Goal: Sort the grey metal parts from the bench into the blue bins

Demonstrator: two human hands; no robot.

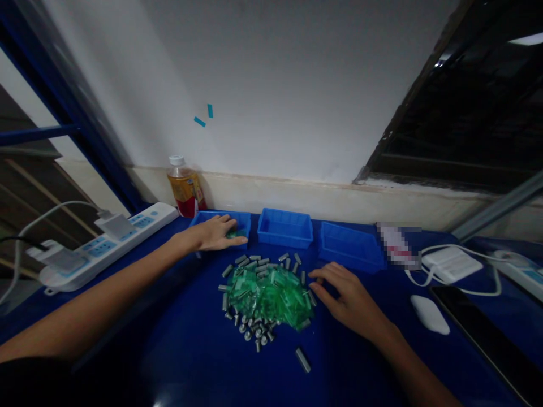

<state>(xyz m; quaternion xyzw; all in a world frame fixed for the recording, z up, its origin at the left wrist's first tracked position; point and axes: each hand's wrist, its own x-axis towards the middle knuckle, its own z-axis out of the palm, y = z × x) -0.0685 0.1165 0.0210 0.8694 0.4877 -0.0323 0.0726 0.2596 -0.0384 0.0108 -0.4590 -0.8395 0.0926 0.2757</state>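
- Our left hand (215, 233) spreads over green pieces (236, 233) in the left tray (242, 220).
- Our right hand (344, 291) holds thumb and forefinger apart beside the green heap (278, 299).
- Brushing it carelessly, we could scatter the metal pins (248, 336) around it.

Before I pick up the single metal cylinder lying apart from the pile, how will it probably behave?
The metal cylinder may roll if pushed, lying on its rounded side. Its metallic shine suggests a stiff, perhaps slippery piece.
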